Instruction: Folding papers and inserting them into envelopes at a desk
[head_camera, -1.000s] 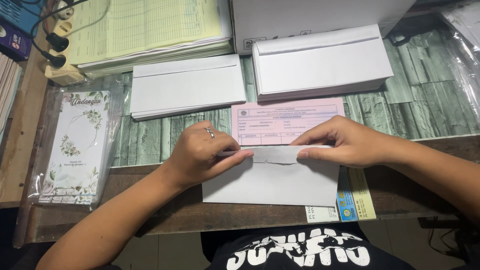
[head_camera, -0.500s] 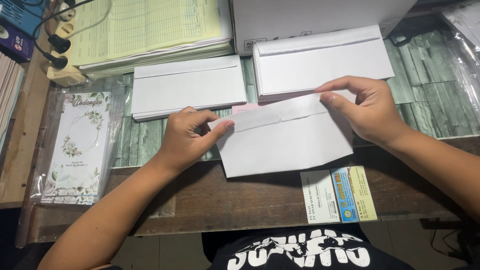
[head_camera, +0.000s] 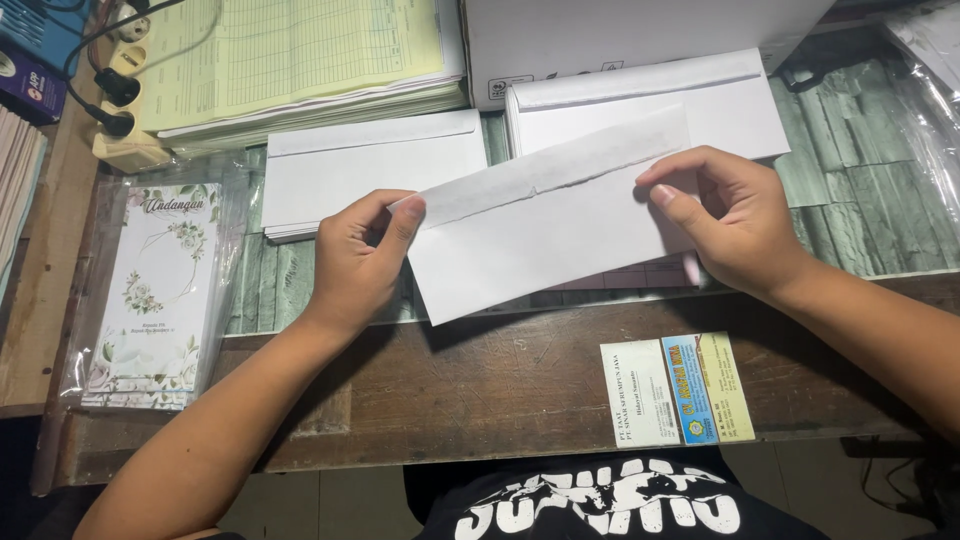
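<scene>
A white envelope (head_camera: 545, 235) is held tilted above the desk, its flap folded down and its right end higher. My left hand (head_camera: 362, 258) pinches its left end between thumb and fingers. The right end is pinched by my right hand (head_camera: 735, 220). Under the envelope a pink printed form (head_camera: 640, 277) lies on the desk, only its lower edge showing. Behind the envelope sit two stacks of white envelopes, a thin one (head_camera: 370, 170) on the left and a thicker one (head_camera: 740, 100) on the right.
A clear sleeve of floral cards (head_camera: 155, 290) lies at the left. Yellow ledger pads (head_camera: 290, 60), a power strip (head_camera: 115, 120) and a white box (head_camera: 620, 30) stand at the back. Printed labels (head_camera: 675, 390) are stuck on the wooden desk edge.
The envelope was pressed flat on the desk edge with the flap being folded. Both hands have since lifted it up and away toward the stacks, tilting it.
</scene>
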